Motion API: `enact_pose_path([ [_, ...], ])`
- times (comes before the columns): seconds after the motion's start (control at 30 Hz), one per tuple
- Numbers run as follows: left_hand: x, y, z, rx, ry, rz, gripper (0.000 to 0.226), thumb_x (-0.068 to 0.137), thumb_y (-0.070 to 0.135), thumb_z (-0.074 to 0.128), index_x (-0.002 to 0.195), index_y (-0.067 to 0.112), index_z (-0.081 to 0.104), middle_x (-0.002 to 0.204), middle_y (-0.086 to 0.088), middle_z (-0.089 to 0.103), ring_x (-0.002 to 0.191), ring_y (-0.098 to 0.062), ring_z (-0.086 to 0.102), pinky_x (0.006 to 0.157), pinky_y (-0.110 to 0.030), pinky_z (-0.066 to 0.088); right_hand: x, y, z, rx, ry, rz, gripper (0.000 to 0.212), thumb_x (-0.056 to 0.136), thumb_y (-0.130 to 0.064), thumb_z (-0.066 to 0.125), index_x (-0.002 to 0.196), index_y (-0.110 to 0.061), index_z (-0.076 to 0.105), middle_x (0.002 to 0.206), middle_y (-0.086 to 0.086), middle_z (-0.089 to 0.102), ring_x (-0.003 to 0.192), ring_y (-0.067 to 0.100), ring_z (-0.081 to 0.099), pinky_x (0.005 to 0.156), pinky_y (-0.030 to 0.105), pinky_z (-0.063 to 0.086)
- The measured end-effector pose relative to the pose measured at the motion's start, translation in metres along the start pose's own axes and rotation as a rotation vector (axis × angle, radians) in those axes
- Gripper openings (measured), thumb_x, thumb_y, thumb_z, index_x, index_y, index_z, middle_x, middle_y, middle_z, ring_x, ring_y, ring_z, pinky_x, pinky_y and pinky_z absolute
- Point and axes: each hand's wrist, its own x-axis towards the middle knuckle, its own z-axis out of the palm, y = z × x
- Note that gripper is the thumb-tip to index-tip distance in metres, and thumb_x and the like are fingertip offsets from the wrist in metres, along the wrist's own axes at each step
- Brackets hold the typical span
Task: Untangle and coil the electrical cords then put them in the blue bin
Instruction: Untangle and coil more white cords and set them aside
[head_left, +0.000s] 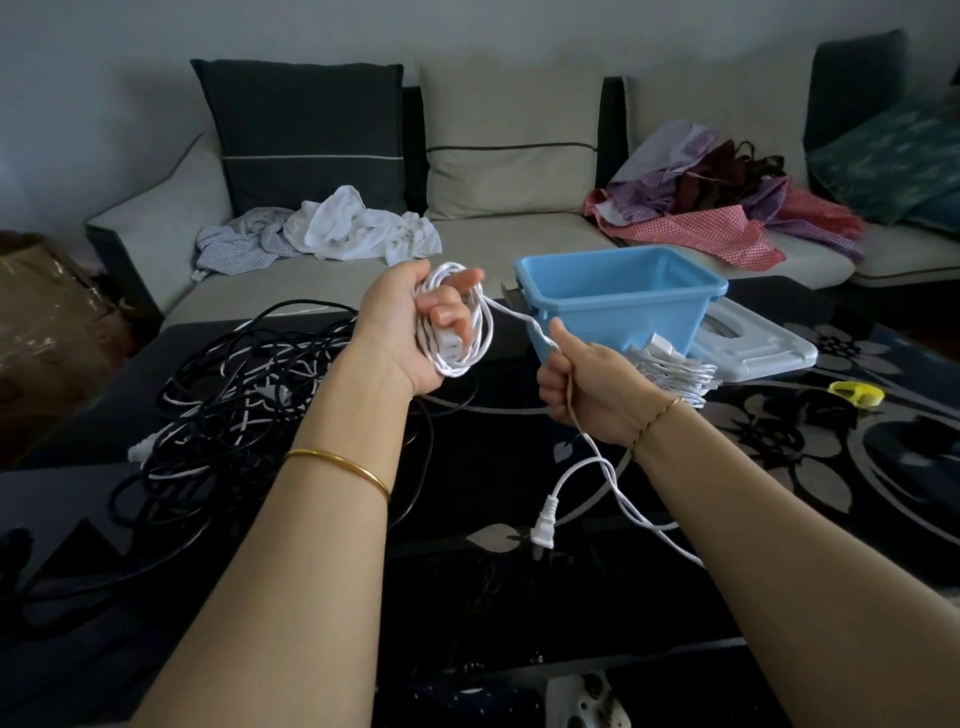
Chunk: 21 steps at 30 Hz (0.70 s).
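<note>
My left hand (410, 332) is raised above the dark table and grips a coil of white cord (480, 332) wound in loops around the fingers. From the coil the same cord runs right into my right hand (587, 389), which is closed on it. Below that hand the cord hangs down to a white plug (545, 525) lying on the table. The blue bin (618, 301) stands just beyond my right hand. A second white coiled cord (675, 371) lies at the bin's foot. A tangle of black and white cords (228, 410) is heaped on the table's left.
A white lid (753, 348) lies to the right of the bin. A yellow object (857, 392) sits on the table's right side. A sofa behind the table carries cushions, white clothes (343, 228) and a red and purple cloth pile (717, 208). A brown box (41, 312) stands at the left.
</note>
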Motion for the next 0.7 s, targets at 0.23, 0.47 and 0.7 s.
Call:
enact_pose_path([
  [0.23, -0.002, 0.001, -0.001, -0.040, 0.073, 0.145, 0.041, 0.100, 0.024, 0.033, 0.084, -0.001, 0.061, 0.037, 0.009, 0.038, 0.031, -0.003, 0.033, 0.040, -0.011, 0.039, 0.000, -0.003, 0.004, 0.143, 0.014, -0.222, 0.020, 0.092, -0.018, 0.057, 0.073, -0.016, 0.051, 0.045, -0.010, 0.027, 0.035, 0.002, 0.019, 0.035, 0.013, 0.014],
  [0.47, 0.001, 0.001, -0.001, -0.143, -0.008, 0.167, 0.044, 0.100, 0.028, 0.033, 0.094, -0.006, 0.059, 0.052, 0.003, 0.041, 0.037, -0.009, 0.041, 0.048, -0.015, 0.044, -0.004, -0.004, 0.007, -0.049, -0.015, -0.108, 0.025, 0.095, -0.025, 0.055, 0.075, -0.011, 0.059, 0.057, -0.002, 0.034, 0.038, 0.004, 0.028, 0.033, 0.012, 0.019],
  [0.7, 0.008, -0.008, 0.009, -0.178, 0.049, 0.308, 0.038, 0.104, 0.032, 0.031, 0.101, -0.002, 0.048, 0.063, -0.004, 0.046, 0.056, -0.016, 0.054, 0.073, -0.039, 0.053, -0.025, -0.020, 0.026, -0.471, -0.281, -0.081, 0.032, 0.099, -0.027, 0.044, 0.080, -0.011, 0.063, 0.057, -0.001, 0.041, 0.039, 0.005, 0.035, 0.036, 0.014, 0.025],
])
